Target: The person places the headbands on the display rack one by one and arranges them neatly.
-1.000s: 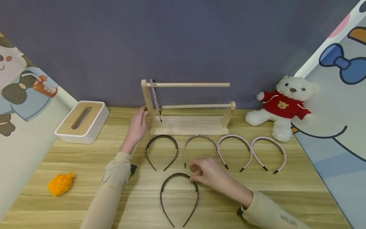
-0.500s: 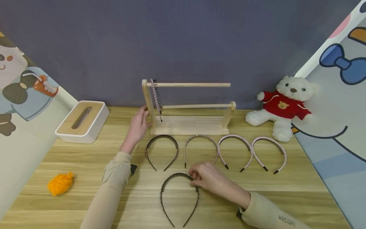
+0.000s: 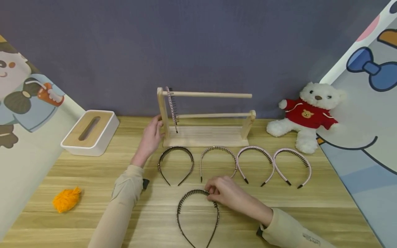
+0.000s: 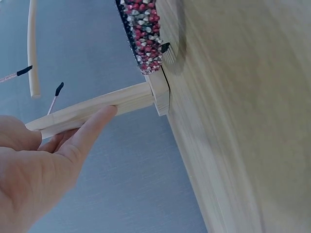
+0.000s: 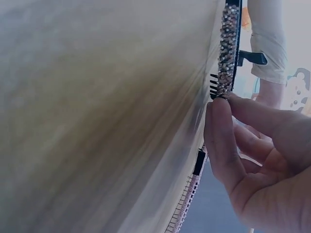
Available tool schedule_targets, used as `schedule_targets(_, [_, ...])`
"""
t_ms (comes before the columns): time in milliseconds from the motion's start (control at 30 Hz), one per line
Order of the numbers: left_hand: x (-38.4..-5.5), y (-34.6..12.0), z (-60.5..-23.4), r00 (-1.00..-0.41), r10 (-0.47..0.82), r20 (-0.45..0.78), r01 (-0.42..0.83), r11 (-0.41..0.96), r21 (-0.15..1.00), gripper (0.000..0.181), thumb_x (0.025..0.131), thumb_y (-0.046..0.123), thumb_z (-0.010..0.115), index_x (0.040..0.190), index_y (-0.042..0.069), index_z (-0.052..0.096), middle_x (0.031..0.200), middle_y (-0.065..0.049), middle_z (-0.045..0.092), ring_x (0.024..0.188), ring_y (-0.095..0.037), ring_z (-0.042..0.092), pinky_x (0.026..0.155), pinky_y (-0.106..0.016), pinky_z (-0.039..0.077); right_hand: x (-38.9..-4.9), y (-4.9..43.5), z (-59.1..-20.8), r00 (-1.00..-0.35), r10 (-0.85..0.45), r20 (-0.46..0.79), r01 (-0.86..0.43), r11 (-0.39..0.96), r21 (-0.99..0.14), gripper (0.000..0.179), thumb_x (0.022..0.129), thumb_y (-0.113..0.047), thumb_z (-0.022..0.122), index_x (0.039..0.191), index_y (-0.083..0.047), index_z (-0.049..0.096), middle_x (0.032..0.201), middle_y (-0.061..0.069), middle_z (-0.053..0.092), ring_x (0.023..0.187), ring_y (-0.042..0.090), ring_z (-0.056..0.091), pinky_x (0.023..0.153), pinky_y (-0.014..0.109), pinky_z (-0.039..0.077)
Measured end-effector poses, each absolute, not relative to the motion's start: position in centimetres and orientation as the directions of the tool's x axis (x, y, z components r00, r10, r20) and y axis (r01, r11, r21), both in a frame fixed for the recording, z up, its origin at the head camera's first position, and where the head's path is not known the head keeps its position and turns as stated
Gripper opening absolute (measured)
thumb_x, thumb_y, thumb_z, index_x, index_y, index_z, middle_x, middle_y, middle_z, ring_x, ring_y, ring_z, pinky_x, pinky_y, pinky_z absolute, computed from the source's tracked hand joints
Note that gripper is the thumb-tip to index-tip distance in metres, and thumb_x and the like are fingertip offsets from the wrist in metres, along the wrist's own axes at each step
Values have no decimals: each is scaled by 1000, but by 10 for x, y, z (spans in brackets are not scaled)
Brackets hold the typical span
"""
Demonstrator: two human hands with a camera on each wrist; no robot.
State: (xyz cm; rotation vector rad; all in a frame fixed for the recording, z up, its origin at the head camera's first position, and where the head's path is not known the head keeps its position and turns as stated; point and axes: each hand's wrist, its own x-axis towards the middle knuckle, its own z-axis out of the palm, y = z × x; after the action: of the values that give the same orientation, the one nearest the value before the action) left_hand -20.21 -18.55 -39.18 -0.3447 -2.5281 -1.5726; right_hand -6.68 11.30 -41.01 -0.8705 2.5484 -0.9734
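My left hand [image 3: 151, 135] holds the left upright of a wooden rack [image 3: 204, 136]; the left wrist view shows the thumb and fingers about the post [image 4: 97, 107]. On the rack's left end hangs a pink-and-dark headband [image 3: 172, 106] with comb teeth. My right hand [image 3: 227, 193] pinches the upper right of a dark beaded headband [image 3: 179, 210] at the front. In the right wrist view, thumb and fingertips meet on its glittery band [image 5: 227, 53]. Behind it lie a dark headband [image 3: 159, 167], a thin pinkish one [image 3: 201, 167] and two pink ones [image 3: 240, 167] [image 3: 309, 172].
A white tissue box [image 3: 99, 146] with a wooden lid stands at the back left. An orange yarn bundle [image 3: 66, 200] lies at the front left. To the right, a white teddy bear [image 3: 305, 113] in a red top sits by the wall.
My right hand has closed on the front headband, which has shifted slightly right. The rack's upper left end has moved a little right, while my left hand stays on its post.
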Motion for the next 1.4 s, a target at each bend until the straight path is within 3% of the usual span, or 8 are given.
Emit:
schedule_targets(467, [-202,-184,-391,-963,111,245,269,423,865,43,117,4,34,157,-12,38,155,-33,44,139,-52,51,102,-51,63,-68,121,-401,-781,-624,-27,-413,548,-728,16,87,2,85,100,-5,77,83,-4,74,74,2,66,67,16,63])
schedule_targets(933, [-203,-185,-393,-961,118,250,277,426,861,44,117,3,33,157,-13,36,155,-36,43,140,-53,49,102,-51,63,-75,134,-376,-777,-628,55,-479,531,-699,14,90,0,84,102,-3,78,83,-4,75,74,3,67,67,17,64])
schedule_targets(1133, [-202,-185,-393,-961,118,250,276,428,861,44,117,5,34,157,-13,36,155,-35,43,140,-53,50,102,-51,63,-78,141,-365,-801,-598,41,-447,551,-704,10,94,-1,81,103,-5,79,83,-10,72,76,1,66,67,20,64])
schedule_targets(1400, [-202,-185,-393,-961,119,252,278,429,859,44,117,5,34,157,-13,36,156,-35,43,140,-53,50,102,-51,63,-84,150,-351,-821,-565,84,-450,549,-704,10,93,-1,82,102,-3,78,83,-8,73,75,3,67,66,22,65])
